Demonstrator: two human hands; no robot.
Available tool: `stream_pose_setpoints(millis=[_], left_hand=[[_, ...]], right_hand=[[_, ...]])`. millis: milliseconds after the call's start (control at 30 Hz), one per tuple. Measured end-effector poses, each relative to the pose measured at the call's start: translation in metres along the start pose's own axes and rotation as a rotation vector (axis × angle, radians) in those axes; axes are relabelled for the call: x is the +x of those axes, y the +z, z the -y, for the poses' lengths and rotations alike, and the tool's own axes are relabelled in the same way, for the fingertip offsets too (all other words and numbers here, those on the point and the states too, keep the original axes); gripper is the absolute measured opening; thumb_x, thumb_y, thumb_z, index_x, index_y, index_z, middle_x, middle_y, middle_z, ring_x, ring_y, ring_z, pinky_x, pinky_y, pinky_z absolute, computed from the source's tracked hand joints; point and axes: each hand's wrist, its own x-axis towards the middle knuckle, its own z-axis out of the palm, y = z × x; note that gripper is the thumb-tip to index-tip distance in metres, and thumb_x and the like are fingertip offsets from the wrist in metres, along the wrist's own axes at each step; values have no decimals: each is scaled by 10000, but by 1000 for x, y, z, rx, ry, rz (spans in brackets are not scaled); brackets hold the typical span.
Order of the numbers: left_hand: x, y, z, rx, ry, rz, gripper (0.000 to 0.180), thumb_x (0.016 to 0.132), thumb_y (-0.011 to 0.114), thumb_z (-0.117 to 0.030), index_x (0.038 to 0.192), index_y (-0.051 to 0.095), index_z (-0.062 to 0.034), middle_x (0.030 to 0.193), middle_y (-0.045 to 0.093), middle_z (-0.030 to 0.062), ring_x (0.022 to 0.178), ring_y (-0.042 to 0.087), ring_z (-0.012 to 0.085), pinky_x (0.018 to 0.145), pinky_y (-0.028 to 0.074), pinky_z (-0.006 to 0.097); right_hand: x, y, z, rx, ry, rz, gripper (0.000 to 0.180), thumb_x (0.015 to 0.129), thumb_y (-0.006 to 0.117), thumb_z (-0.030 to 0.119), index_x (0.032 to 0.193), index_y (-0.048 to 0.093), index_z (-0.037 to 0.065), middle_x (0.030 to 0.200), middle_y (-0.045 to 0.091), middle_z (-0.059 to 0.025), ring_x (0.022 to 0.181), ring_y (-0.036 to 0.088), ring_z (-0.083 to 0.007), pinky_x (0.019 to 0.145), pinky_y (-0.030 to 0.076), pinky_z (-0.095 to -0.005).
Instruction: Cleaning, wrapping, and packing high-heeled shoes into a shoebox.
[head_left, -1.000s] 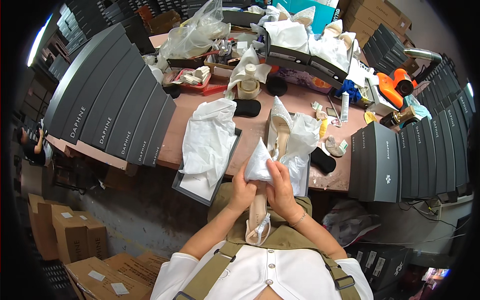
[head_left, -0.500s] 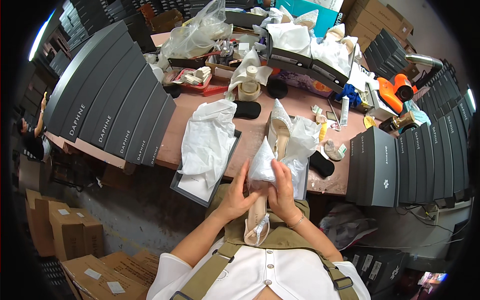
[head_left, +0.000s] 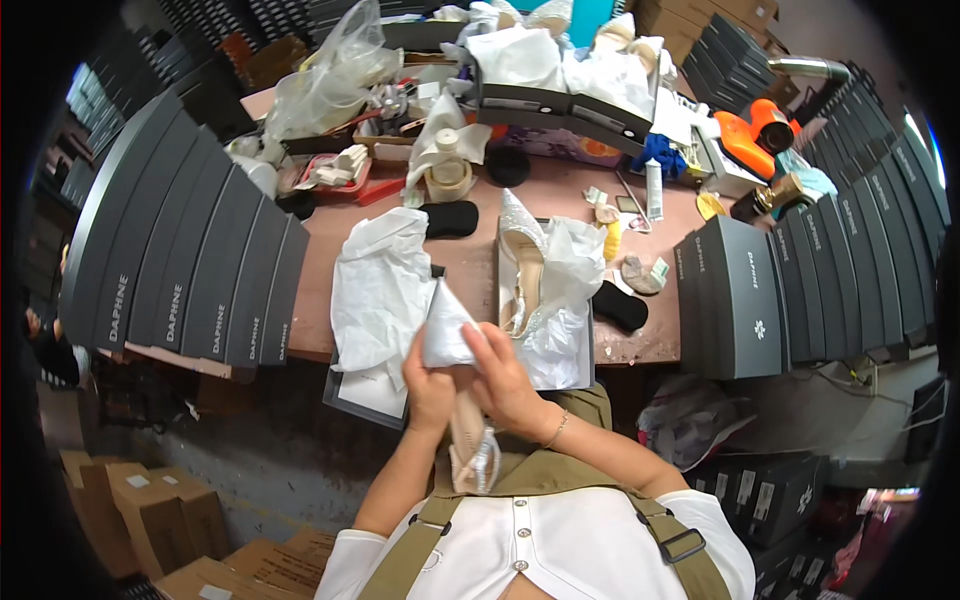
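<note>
A pale shoe (head_left: 470,440) with a sparkly strap was held in front of the body, just below the near edge of the pink table (head_left: 470,265). The left hand (head_left: 432,388) was closed around the shoe from the left side. The right hand (head_left: 503,382) was closed on it from the right, and its fingers were pinched on a piece of white tissue paper (head_left: 445,330) that was pushed into the toe of the shoe. The paper stuck up in a point, right over the table's near edge. On the table, just behind the right hand, an open shoe box (head_left: 560,300) was seen, with a second sparkly shoe (head_left: 520,265) and crumpled white paper inside. Left of that box, more white paper (head_left: 380,290) was spread over a box lid. Rows of dark grey shoe boxes (head_left: 190,260) were stacked at the left end of the table, and more of them (head_left: 735,295) at the right end. A roll of tape (head_left: 448,178) was seen far back on the table.
</note>
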Motion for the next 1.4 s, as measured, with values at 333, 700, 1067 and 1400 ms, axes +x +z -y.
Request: stream_pose_setpoints(millis=[333,700,1067,1400], left_hand=[[136,-101,33,985,405,177,630,771,586,3,1367,384,12,1224,534,271,1155,519,392,968,415,396],[41,14,-44,511,187,891,775,774,737,-286,1394,362,-9,1406,386,216,1327,361,333,1070,316,397],[14,65,-27,-590,-377,820,764,813,731,-122,1435,291,-77,1246,511,79,1106,507,147,873,463,289],[18,11,-33,511,214,475,87,854,627,-63,887,610,16,779,609,57,684,559,115,632,449,256]], right_hand=[[20,-98,-67,-220,295,-24,306,811,556,5,1117,575,12,1104,593,-203,999,587,-371,832,490,-388],[-4,-149,-37,-363,243,343,330,689,615,5,1016,591,39,928,588,-151,887,594,-369,748,491,-429],[10,-181,0,778,42,296,200,820,690,202,864,639,13,1223,565,-173,1094,558,-238,943,411,-347],[-84,-183,-74,1331,463,-361,222,943,496,178,1049,574,0,1263,547,-198,1065,592,-246,905,488,-374]])
